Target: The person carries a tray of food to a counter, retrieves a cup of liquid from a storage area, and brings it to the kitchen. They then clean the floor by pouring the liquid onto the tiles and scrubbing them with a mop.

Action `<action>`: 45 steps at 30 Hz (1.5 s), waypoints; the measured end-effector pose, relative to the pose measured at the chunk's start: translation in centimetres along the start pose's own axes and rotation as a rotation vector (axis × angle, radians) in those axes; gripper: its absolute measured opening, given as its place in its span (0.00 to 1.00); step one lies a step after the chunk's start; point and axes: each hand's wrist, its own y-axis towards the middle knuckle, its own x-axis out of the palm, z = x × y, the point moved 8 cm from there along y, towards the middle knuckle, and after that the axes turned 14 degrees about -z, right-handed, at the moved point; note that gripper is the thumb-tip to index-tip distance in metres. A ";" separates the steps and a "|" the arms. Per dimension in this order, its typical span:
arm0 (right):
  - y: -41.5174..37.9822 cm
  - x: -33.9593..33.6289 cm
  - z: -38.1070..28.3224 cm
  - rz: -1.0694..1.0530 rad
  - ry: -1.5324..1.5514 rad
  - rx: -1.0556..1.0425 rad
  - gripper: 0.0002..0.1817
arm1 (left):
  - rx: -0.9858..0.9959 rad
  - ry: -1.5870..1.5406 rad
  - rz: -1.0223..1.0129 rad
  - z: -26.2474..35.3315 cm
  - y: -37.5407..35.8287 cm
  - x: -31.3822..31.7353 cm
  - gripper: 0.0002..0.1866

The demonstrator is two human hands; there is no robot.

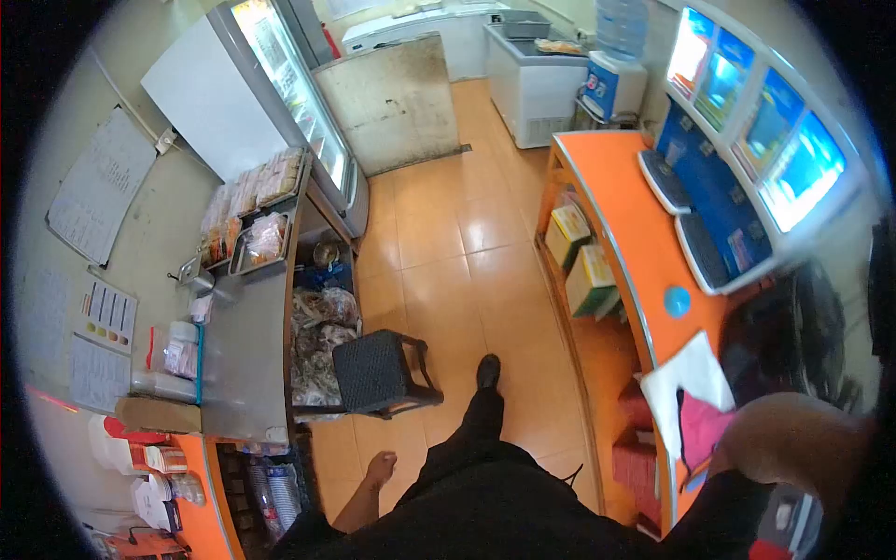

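My left hand (pixel 381 467) hangs low beside my body, above the tiled floor. Its fingers look loosely curled in, and I see nothing in them. The nearest thing to it is a dark woven stool (pixel 373 371) just ahead. My right arm (pixel 793 434) is bent at the right edge, over the orange counter (pixel 621 219); its hand is out of sight. Close to that arm lie a white cloth (pixel 686 369) and a pink cloth (pixel 702 425). One black shoe (pixel 487 371) is forward on the floor.
To the left runs a steel table (pixel 245 345) bearing a tray of bagged food (pixel 264 238). A glass-door fridge (pixel 299 93) and a pale panel (pixel 390 107) stand ahead. A chest freezer (pixel 532 89), water dispenser (pixel 611 84) and drinks machine (pixel 737 159) line the right side.
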 end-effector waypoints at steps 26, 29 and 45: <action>-6.3 5.3 91.3 0.223 0.561 0.672 0.14 | 0.112 0.016 0.077 69.2 51.7 -7.0 0.18; -21.1 14.6 109.1 0.590 0.949 1.320 0.09 | -0.042 -0.060 0.104 71.1 52.3 -8.3 0.17; -36.2 18.0 167.3 1.001 0.946 1.621 0.14 | 0.444 0.306 0.823 118.0 77.4 -34.2 0.13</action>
